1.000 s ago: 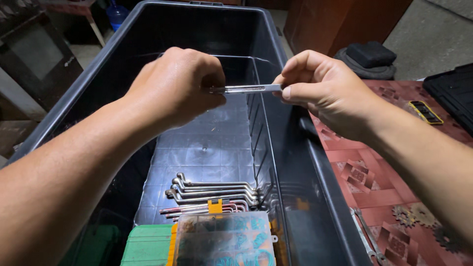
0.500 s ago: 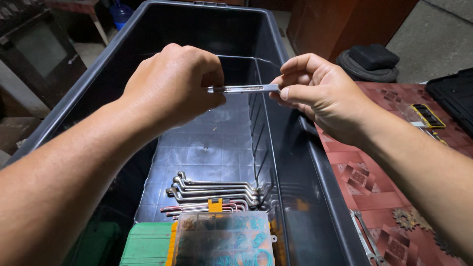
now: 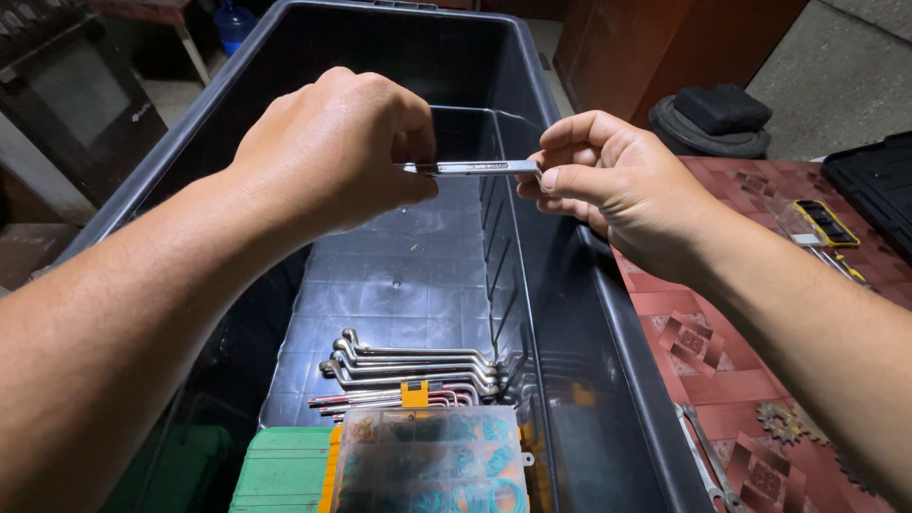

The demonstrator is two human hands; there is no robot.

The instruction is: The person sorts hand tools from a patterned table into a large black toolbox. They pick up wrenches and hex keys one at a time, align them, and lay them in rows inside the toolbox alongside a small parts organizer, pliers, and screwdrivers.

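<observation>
1. Since the earlier frame the left hand (image 3: 332, 152) is sitting a little higher and the right hand (image 3: 608, 185) is sitting slightly lower, so the slim metal tool (image 3: 472, 168) between them is lying level, with a shorter stretch of it showing
2. The left hand is curling shut around one end of the slim metal tool, knuckles up, thumb pressing from below; that end is hiding inside the fist
3. The right hand is pinching the other end of the tool between thumb and forefinger, the remaining fingers folding loosely beneath
4. The tool is bridging the gap between the two hands, hanging in the air above the open dark plastic bin (image 3: 218, 95)
5. Directly beneath the hands the bin's gridded floor is lying bare; nearer the person, below the wrists, a row of offset ring spanners (image 3: 408, 366) is resting on that floor
6. Just nearer than the spanners a clear compartment box (image 3: 432, 461) of small teal and dark parts is sitting, with a green case (image 3: 280, 470) touching it on the left-hand side
7. Out past the right forearm a red patterned mat (image 3: 703, 342) is lying beside the bin, carrying small gears (image 3: 793, 418) and a flat wrench (image 3: 703, 456)
8. Beyond the right hand a black case (image 3: 874, 180) and a small yellow-edged device (image 3: 825, 221) are resting on the mat
</observation>
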